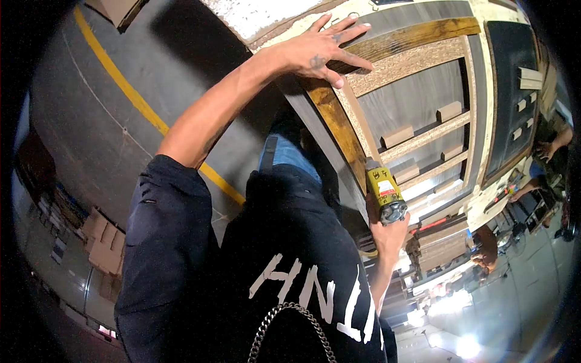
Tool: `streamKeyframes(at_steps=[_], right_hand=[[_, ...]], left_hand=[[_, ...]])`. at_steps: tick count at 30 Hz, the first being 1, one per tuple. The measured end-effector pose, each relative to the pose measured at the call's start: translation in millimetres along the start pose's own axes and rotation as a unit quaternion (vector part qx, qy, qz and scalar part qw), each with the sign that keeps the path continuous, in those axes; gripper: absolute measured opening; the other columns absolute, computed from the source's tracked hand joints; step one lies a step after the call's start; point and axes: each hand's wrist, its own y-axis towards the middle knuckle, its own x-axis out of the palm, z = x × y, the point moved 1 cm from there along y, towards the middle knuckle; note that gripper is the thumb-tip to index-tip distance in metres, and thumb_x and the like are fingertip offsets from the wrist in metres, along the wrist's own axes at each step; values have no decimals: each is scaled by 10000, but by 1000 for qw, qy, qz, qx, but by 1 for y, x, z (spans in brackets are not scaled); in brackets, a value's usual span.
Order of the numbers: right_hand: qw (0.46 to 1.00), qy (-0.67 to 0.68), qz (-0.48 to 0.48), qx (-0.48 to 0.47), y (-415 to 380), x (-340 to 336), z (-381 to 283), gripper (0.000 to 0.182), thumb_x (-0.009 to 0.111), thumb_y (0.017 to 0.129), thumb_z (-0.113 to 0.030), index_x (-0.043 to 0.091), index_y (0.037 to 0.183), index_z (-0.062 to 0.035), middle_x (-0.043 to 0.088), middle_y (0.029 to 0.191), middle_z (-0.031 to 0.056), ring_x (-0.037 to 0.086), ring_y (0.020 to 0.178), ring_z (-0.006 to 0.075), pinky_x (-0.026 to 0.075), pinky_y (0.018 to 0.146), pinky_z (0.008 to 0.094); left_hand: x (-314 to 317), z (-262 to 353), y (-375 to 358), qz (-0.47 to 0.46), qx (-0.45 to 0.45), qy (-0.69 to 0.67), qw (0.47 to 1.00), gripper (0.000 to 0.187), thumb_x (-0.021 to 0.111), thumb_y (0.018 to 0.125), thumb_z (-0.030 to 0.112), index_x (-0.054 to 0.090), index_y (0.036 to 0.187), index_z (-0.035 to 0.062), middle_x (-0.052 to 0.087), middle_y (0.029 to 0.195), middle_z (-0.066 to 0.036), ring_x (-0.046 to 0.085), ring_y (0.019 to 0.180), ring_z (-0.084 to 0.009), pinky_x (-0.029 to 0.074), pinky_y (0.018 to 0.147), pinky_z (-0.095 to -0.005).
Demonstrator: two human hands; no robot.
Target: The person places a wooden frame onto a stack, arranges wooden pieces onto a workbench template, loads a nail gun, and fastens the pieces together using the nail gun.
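Note:
My left hand (330, 53) lies with its fingers spread over the corner of a wooden frame panel, across a stained wood strip (417, 35) and the raw particleboard beside it. In my right hand (390, 233) is a yellow nail gun (382, 184) with a label on it and a grey end cap. Its nose rests at or just above the stained side strip (339, 115); contact cannot be made out. Inside the panel, particleboard crossbars (433, 134) carry several small wood blocks (449, 111) over a grey sheet (387, 118).
A second dark panel (508, 91) with small blocks lies to the right. Other people's hands (548, 148) show at the far right. Yellow floor tape (133, 97) crosses the grey floor at left. Cardboard boxes (104, 242) stand lower left, and stacked boards (442, 245) sit behind my right hand.

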Motion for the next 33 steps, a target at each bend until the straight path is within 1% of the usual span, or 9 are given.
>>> streamKeyframes(at_steps=[3,5,9,13,15,16,22,26,33], right_hand=[[1000,-31,2,1,-3,0,1,461,756,788,-349,669,1013,43,677,933,188,667,875,274,490,801,362],[998,-62,-10,8,-4,3,7,506,684,679,-136,593,1163,-19,638,978,207,564,963,399,434,885,449],[993,-107,-38,30,3,-8,-6,510,683,671,-125,584,1164,-44,626,1025,199,530,1006,409,422,894,454],[996,-64,-57,-25,30,-20,-19,498,681,669,-80,573,1154,-69,640,867,191,540,877,387,450,808,436],[989,-126,-29,-73,42,-22,-18,481,700,677,-90,580,1143,-65,646,851,176,561,826,374,449,796,426],[984,-140,-17,-111,51,-22,-24,498,711,686,-97,584,1166,-63,657,847,157,570,788,356,449,791,421],[986,-47,-28,-161,94,-16,-48,396,711,679,-75,614,1061,-37,681,854,158,648,796,343,469,765,403],[977,-48,-27,-207,101,-9,-61,386,703,668,-59,634,1045,-13,686,831,171,681,770,343,514,699,364],[978,-42,-21,-201,102,3,-60,389,701,680,-59,635,1058,4,684,816,173,687,755,318,517,701,371]], left_hand=[[-7,3,1,-29,-3,10,1000,778,427,632,874,522,1297,481,102,1592,-74,39,1465,-326,-45,1147,-617],[-10,6,1,-70,-20,11,997,719,455,667,835,543,1282,473,110,1592,-64,39,1466,-323,-35,1147,-616],[-16,6,3,-89,-21,17,996,654,508,700,770,554,1276,464,116,1593,-51,42,1466,-321,-21,1149,-614],[-16,8,3,-117,-29,24,992,589,560,729,682,550,1278,469,129,1593,-28,49,1467,-317,8,1162,-592],[-11,4,1,-47,25,17,998,535,566,757,635,548,1271,485,149,1589,-14,57,1466,-312,41,1174,-571],[-40,9,13,-206,7,-91,974,623,600,811,592,556,1337,261,24,1571,-240,4,1428,-482,51,1118,-630],[-44,10,13,-187,11,-138,973,539,596,854,531,562,1332,284,38,1578,-218,46,1426,-481,67,1123,-617],[-44,10,11,-168,10,-138,976,524,615,844,501,568,1326,301,63,1578,-212,84,1420,-482,81,1130,-604],[-40,9,10,-165,0,-143,976,458,618,849,454,578,1298,376,38,1593,-164,56,1432,-466,75,1135,-600]])
